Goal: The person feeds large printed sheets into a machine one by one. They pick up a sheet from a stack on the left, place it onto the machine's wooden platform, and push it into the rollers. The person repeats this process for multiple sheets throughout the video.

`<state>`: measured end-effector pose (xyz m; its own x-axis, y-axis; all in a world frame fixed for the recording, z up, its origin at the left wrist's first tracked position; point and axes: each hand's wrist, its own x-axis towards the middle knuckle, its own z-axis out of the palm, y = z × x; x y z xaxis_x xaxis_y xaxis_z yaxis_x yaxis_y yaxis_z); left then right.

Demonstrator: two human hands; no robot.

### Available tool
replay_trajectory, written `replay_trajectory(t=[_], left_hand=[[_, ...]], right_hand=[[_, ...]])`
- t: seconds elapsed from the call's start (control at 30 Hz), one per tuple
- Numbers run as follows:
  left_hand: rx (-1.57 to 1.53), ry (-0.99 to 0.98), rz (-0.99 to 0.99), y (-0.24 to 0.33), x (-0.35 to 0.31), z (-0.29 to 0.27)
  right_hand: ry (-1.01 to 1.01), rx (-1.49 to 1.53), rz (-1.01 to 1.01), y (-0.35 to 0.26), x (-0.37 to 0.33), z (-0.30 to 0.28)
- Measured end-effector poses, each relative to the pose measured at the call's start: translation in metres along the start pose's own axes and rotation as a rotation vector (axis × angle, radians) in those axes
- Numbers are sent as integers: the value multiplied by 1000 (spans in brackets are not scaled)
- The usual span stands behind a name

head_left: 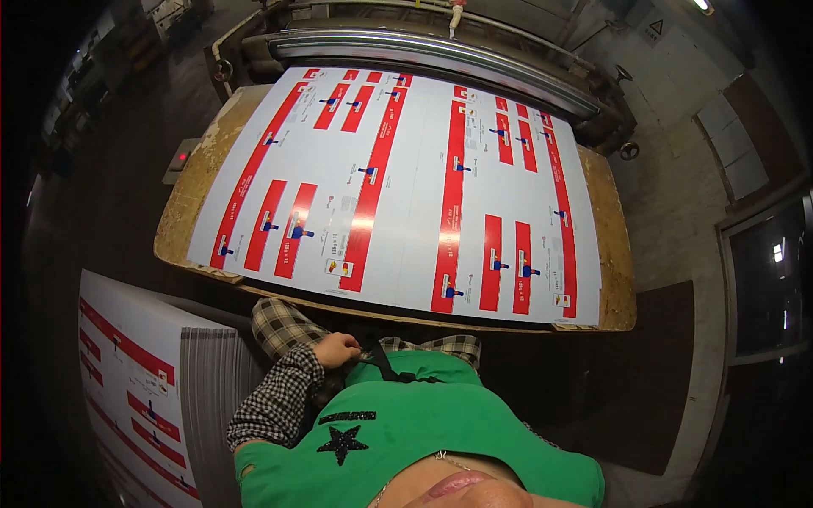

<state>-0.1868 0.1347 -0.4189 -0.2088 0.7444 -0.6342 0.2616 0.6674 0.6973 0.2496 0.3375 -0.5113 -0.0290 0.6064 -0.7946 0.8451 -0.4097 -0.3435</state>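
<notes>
My left hand (337,349) rests low by my lap, just short of the table's near edge. Its fingers are curled together, and whatever they may hold is hidden. A black strap (383,362) lies right beside the fingertips. My right hand does not show. Beyond my lap, a large white printed sheet (406,245) with red bands and small blue figures lies flat on a worn wooden board (620,245). Its far edge reaches the shiny metal roller (423,52) of a machine.
At my lower left stands a tall stack of similar printed sheets (212,381). A small box with a red light (180,157) sits left of the board. Handwheels (629,151) stick out at the machine's right end. A dark panel (648,372) is on the right.
</notes>
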Motion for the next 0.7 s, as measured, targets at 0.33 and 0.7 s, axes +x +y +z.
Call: replay_trajectory(t=[0.33,0.7], left_hand=[[-931,-151,-138,37,-94,-27],[-311,-131,-462,22,-211,59]], right_hand=[[-633,-835,-683,-74,4,-63],[-1029,-663,-764,-280,-130,-31]])
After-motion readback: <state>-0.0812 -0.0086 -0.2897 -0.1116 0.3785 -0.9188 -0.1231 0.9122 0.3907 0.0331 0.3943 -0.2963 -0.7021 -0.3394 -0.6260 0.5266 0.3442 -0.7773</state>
